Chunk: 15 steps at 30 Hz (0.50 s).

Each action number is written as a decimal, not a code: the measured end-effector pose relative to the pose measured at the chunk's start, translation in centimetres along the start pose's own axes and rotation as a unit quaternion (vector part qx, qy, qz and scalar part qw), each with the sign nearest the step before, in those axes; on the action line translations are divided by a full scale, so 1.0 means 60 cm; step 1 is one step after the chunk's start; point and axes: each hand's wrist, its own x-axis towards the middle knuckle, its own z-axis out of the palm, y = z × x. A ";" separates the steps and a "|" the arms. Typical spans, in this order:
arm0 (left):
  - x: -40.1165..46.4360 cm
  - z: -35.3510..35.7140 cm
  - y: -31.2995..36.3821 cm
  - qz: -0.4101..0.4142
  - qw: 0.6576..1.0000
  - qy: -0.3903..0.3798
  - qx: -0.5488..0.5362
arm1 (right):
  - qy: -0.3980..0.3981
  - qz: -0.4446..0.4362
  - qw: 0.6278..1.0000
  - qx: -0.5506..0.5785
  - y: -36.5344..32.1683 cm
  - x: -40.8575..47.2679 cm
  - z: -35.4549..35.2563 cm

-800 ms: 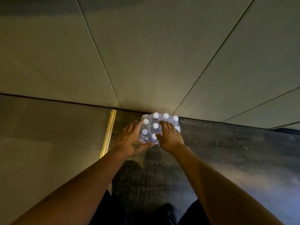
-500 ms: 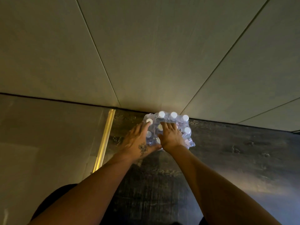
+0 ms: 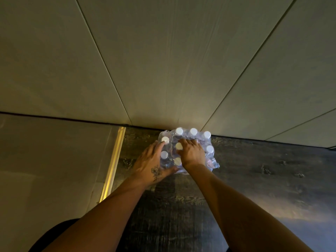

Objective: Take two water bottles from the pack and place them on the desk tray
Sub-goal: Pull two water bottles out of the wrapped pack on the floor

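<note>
A plastic-wrapped pack of water bottles [image 3: 207, 142] with white caps stands on the dark floor against the wall. My left hand [image 3: 151, 163] rests flat against the pack's left side, fingers spread, the thumb under its near edge. My right hand [image 3: 192, 151] lies on top of the pack, fingers curled down among the caps at the middle. Whether those fingers hold a bottle or only the wrap is hidden. No desk tray is in view.
A pale panelled wall [image 3: 163, 70] rises directly behind the pack. A lit brass strip [image 3: 113, 164] divides the dark wood floor [image 3: 254, 179] from a lighter surface [image 3: 54, 160] on the left. The scene is dim.
The view has moved closer to the pack. My right hand has shifted further onto the top of the pack, and my left hand has slid along its left side.
</note>
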 end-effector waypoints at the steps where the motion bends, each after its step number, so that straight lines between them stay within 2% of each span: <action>1: -0.001 0.000 -0.001 0.001 1.000 0.002 -0.004 | -0.002 -0.005 1.000 -0.007 0.001 0.000 0.001; 5: 0.002 0.004 0.003 0.003 1.000 0.013 -0.027 | 0.005 -0.008 0.999 0.035 0.004 -0.006 -0.009; 10: 0.011 0.005 0.005 -0.001 0.998 0.016 -0.060 | 0.095 -0.047 0.991 0.085 0.002 -0.031 -0.082; 15: 0.010 0.009 0.007 0.034 0.996 0.029 -0.084 | 0.161 -0.128 0.968 0.142 -0.008 -0.083 -0.180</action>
